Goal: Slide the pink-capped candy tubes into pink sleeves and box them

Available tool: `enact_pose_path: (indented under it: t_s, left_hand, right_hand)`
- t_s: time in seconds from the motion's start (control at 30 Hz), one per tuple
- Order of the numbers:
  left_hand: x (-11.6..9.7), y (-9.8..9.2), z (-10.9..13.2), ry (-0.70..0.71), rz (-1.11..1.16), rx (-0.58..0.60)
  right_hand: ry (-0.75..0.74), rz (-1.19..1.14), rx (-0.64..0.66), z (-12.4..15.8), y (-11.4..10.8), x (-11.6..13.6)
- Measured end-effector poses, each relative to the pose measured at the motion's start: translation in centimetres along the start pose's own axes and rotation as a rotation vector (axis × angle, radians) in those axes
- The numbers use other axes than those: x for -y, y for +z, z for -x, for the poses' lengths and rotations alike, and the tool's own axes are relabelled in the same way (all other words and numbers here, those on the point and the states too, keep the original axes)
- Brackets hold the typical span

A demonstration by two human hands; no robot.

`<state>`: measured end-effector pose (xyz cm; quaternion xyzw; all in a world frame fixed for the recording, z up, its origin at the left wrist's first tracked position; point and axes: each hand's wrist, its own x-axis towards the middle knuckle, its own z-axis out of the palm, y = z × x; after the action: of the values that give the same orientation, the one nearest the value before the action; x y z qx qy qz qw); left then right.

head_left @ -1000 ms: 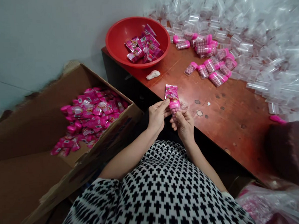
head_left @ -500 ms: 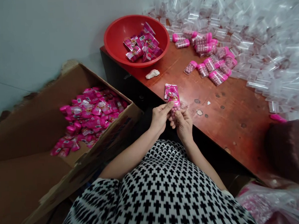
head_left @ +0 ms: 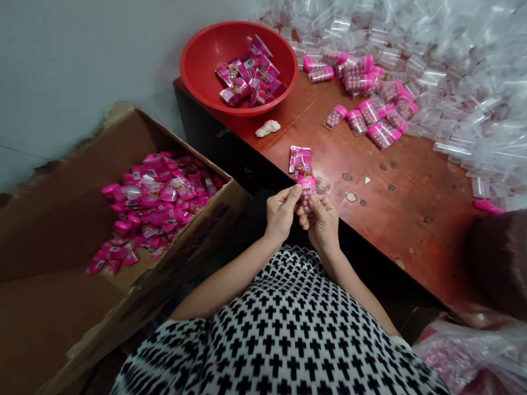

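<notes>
Between my two hands is a small clear candy bottle filled with pink balls, held at the table's front edge. A shiny pink printed wrapper extends from its far end; whether it covers the cap I cannot tell. My left hand pinches the bottle's left side with thumb and fingers. On the other side, my right hand grips the bottle's near end, its thumb on top and fingers curled underneath.
A red bowl holds several pink packets. Filled pink-capped bottles lie before a heap of clear empty tubes. A cardboard box at left contains wrapped bottles. A dark bucket of pink balls stands at right.
The wrapper lies flatter and a little further left over the bottle's far end, and more pink balls show near my thumbs. Both hands keep their grip; the view has shifted slightly.
</notes>
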<state>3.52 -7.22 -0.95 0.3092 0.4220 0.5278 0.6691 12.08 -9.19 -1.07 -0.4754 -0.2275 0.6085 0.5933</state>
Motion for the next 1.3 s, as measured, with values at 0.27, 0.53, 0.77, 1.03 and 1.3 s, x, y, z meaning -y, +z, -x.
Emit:
enact_pose_path:
  t_s: [0.27, 0.53, 0.77, 1.03, 1.3]
  left_hand:
    - [-1.4, -0.8, -0.7, -0.040, -0.017, -0.131]
    - [-1.2, -1.8, -0.8, 0.138, -0.443, -0.141]
    - [-2.0, -1.9, -0.9, 0.357, -0.732, -0.115]
    - [-1.6, -2.3, -1.2, 0.541, -0.832, -0.126]
    - [-1.5, -2.9, -1.1, 0.387, -0.602, -0.069]
  right_hand:
    - [-0.033, 0.124, 0.011, -0.3, -0.7, -0.5]
    - [-0.059, 0.131, 0.003, -0.1, -0.6, -0.7]
    - [-0.037, 0.113, -0.011, -0.1, -0.4, -0.6]
    - [-0.016, 0.059, -0.018, -0.1, 0.0, -0.7]
    - [-0.004, 0.060, 0.011, -0.1, 0.1, -0.4]
